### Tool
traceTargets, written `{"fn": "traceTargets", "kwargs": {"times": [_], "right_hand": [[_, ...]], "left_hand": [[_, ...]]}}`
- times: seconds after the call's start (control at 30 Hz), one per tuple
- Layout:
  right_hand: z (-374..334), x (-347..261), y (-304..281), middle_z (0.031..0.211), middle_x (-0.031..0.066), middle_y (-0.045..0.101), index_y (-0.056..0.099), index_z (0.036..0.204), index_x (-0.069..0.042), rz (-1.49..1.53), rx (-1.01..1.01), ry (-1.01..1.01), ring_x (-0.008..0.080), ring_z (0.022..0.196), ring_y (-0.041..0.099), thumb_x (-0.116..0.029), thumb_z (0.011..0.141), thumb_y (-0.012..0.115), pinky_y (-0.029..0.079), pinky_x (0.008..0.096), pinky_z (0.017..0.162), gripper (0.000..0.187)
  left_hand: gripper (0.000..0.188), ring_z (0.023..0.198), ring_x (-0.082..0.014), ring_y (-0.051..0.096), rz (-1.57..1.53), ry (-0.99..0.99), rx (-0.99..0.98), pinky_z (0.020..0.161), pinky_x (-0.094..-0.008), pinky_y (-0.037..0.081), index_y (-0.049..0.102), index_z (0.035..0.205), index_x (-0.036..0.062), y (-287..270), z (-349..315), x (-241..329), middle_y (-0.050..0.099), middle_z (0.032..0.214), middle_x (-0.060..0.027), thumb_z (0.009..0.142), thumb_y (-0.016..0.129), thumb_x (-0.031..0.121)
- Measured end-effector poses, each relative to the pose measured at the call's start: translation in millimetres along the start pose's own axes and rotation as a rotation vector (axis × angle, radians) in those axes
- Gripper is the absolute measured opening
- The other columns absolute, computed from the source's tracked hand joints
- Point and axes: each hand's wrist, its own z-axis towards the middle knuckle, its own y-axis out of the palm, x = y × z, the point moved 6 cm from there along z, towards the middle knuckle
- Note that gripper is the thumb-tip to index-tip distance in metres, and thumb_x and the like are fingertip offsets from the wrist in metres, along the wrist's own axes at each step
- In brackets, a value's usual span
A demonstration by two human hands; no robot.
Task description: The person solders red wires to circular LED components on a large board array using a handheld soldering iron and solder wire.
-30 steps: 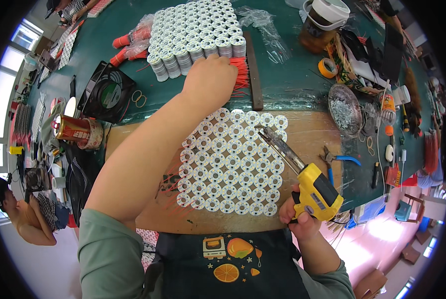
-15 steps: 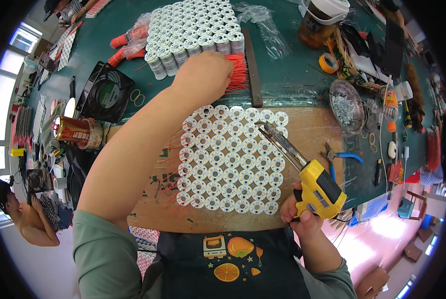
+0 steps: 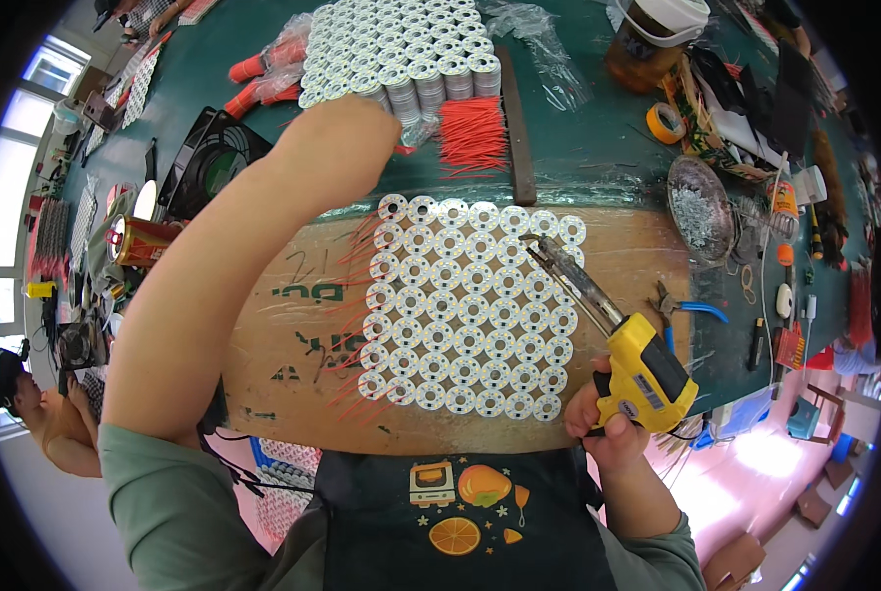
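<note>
My left hand (image 3: 337, 148) reaches far across the table beside the stacked round boards (image 3: 430, 91). Its fingers are curled and mostly hidden, with a bit of red wire (image 3: 403, 150) showing at their edge. A bundle of red wires (image 3: 474, 136) lies just to its right. My right hand (image 3: 613, 428) grips a yellow and black soldering gun (image 3: 647, 372) by its handle. The gun's metal tip points up and left over a grid of white ring-shaped LED boards (image 3: 470, 310). Red wires stick out along the grid's left side.
The grid lies on a brown board (image 3: 273, 394). A dark metal bar (image 3: 521, 138) stands right of the bundle. Pliers (image 3: 672, 310), a metal dish (image 3: 701, 207) and orange tape (image 3: 665, 123) are on the right; a black fan (image 3: 209, 167) and red can (image 3: 140, 241) on the left.
My left hand has moved left, off the red wire bundle, which is now uncovered. The view has shifted slightly. My right hand still holds the soldering gun over the grid.
</note>
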Motion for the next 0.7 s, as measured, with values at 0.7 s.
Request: {"fn": "traceTargets", "kwargs": {"times": [0.7], "right_hand": [[4.7, -2.7, -1.0, 0.069, 0.0009, 0.049, 0.041, 0.138, 0.0, -0.071, 0.031, -0.053, 0.0137, 0.054, 0.049, -0.048, 0.08, 0.082, 0.041, 0.0289, 0.048, 0.085]], "left_hand": [[0.014, 0.095, -0.0263, 0.064, 0.07, 0.023, 0.048, 0.081, -0.0385, 0.052, 0.072, 0.089, 0.0075, -19.2, -44.2, 35.3, 0.064, 0.093, -0.0084, 0.078, 0.066, 0.011]]}}
